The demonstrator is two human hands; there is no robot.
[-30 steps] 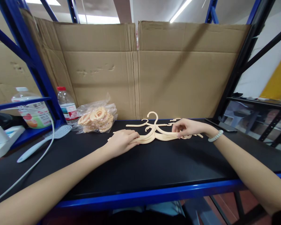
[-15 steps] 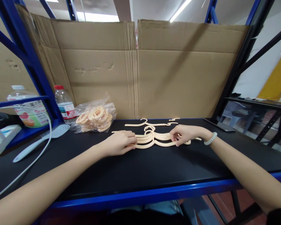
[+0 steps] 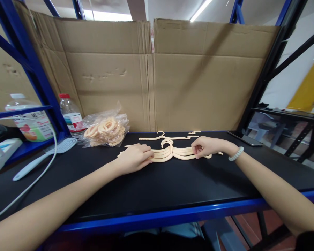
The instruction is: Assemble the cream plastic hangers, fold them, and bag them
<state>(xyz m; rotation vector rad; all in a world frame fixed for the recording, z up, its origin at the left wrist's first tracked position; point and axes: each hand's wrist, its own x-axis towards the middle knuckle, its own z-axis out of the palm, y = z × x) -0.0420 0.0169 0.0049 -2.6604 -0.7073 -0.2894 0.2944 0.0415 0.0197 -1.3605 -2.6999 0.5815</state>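
Several cream-coloured clothes hangers (image 3: 162,154) lie bunched together on the black tabletop, their hooks pointing away from me. My left hand (image 3: 136,157) is closed over the left arms of the bunch, thumb at the near side. The right arms are pinched by my right hand (image 3: 202,148), which wears a pale beaded bracelet (image 3: 236,153). My fingers hide part of the hanger arms, so I cannot tell how many each hand grips. Behind the bunch, apart from both hands, lies another hanger (image 3: 161,137) of the same colour.
At the left are a plastic bag of cream-coloured rings (image 3: 107,129), a red-capped bottle (image 3: 70,115), a pale brush (image 3: 48,155) and a white cable (image 3: 45,174). A flat dark device (image 3: 245,138) lies at the back right. Cardboard (image 3: 209,76) walls the back.
The near hanger has moved back against the others, and the hooks now sit closer together. My right hand has risen slightly and shifted a little to the right.
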